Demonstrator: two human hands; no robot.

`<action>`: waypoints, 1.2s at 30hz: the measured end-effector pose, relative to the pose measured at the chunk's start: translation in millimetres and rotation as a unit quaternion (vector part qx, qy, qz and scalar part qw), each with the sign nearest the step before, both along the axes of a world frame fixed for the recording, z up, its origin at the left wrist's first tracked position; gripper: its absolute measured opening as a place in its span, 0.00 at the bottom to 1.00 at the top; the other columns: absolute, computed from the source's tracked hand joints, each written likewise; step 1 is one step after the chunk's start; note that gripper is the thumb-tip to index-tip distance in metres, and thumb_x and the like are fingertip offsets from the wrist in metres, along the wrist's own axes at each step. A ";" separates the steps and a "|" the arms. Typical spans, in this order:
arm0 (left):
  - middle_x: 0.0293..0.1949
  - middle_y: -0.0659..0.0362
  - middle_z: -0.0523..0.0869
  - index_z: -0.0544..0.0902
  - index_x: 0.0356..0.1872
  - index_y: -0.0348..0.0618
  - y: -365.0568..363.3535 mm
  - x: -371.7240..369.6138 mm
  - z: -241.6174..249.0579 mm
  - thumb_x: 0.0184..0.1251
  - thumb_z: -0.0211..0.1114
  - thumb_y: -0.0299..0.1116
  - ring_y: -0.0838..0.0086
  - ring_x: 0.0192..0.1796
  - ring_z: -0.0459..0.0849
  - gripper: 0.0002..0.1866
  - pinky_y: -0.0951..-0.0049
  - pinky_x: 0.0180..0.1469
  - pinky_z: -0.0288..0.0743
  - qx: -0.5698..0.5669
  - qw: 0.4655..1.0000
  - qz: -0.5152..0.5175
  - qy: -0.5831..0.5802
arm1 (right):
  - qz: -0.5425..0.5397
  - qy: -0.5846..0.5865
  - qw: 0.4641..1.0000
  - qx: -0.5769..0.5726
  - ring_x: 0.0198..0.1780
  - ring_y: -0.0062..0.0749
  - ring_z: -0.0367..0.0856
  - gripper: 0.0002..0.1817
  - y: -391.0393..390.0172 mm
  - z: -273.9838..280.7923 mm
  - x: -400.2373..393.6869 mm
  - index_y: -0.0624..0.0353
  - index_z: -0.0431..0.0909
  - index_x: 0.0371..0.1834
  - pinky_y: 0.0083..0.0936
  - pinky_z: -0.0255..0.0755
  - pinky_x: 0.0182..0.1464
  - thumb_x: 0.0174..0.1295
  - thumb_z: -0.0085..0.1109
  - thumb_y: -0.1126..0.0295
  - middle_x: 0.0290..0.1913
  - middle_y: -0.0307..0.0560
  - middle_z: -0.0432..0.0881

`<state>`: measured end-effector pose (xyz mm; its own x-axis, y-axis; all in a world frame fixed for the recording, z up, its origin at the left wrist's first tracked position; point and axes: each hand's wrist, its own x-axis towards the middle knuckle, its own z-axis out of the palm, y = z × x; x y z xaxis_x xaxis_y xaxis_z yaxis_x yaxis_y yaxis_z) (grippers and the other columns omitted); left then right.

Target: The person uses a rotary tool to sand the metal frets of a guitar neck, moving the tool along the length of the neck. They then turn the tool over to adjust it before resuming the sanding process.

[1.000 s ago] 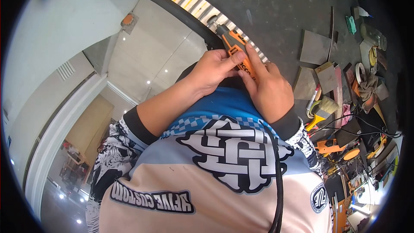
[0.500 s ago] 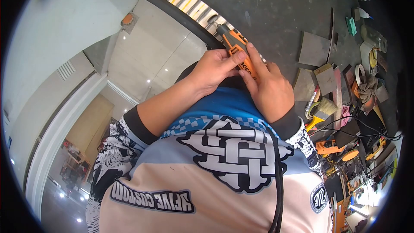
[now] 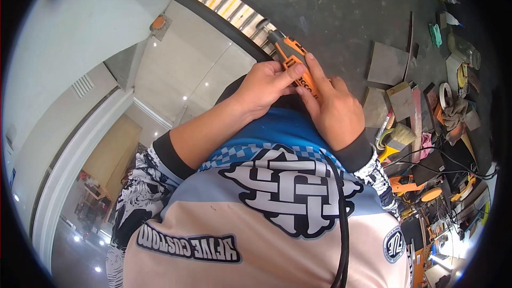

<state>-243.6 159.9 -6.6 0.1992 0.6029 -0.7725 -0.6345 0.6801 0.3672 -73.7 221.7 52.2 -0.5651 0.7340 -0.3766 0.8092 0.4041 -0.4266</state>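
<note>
An orange and black rotary tool (image 3: 293, 56) with a small round wheel (image 3: 263, 23) at its tip is held in both hands. My left hand (image 3: 269, 82) is closed around its near side, thumb lying across the orange body. From the other side my right hand (image 3: 336, 106) grips it, index finger stretched along the casing. The wheel overlaps the frets of a guitar neck (image 3: 229, 8), whose fretboard is covered with pale tape strips between the frets. Part of the neck is hidden beneath the tool and hands.
The neck lies along the edge of a dark workbench (image 3: 330, 0). To the right are flat boards (image 3: 388, 63), a paintbrush (image 3: 397, 140), a roll of tape (image 3: 445, 94), a cloth (image 3: 455, 113) and black cables (image 3: 442, 166). A black cord (image 3: 344, 224) hangs down over my shirt.
The guitar neck has shifted slightly left in view. My hands and the rotary tool keep almost the same position.
</note>
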 end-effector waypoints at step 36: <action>0.52 0.53 0.89 0.83 0.59 0.31 17.3 8.1 7.3 0.80 0.67 0.48 0.70 0.53 0.89 0.25 0.68 0.60 0.84 -0.043 0.997 -0.016 0.058 | -0.014 0.030 0.998 -0.047 0.30 0.51 0.88 0.35 13.6 -14.8 12.9 0.33 0.68 0.82 0.43 0.84 0.33 0.71 0.64 0.48 0.34 0.52 0.82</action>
